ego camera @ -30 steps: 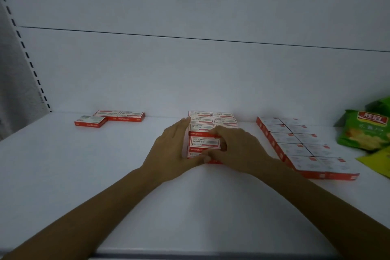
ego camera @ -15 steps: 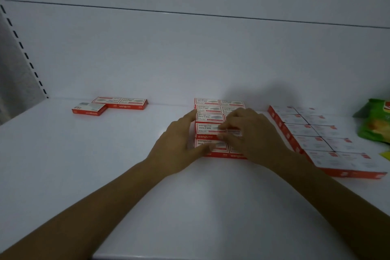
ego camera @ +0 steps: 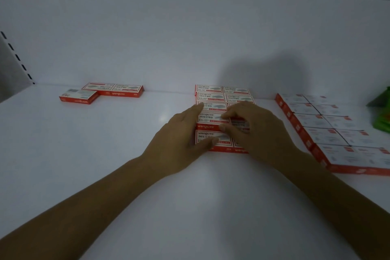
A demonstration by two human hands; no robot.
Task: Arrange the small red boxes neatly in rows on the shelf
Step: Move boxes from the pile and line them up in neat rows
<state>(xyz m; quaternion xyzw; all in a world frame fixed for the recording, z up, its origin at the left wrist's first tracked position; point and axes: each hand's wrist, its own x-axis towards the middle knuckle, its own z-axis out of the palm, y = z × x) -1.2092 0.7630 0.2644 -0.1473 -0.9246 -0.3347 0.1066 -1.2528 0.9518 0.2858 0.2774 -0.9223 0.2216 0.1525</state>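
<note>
You're squaring the middle block (ego camera: 211, 97): left grip (ego camera: 183, 137) flat-fingered against its side, right grip (ego camera: 255, 131) pinching one box (ego camera: 239, 122) (seat it flush next).

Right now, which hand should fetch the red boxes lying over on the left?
Probably the left hand. It lies flat against the left side of the middle block, nearer the loose boxes, with bare shelf between. The right hand is busy pinching a box on the block's right side.
</note>
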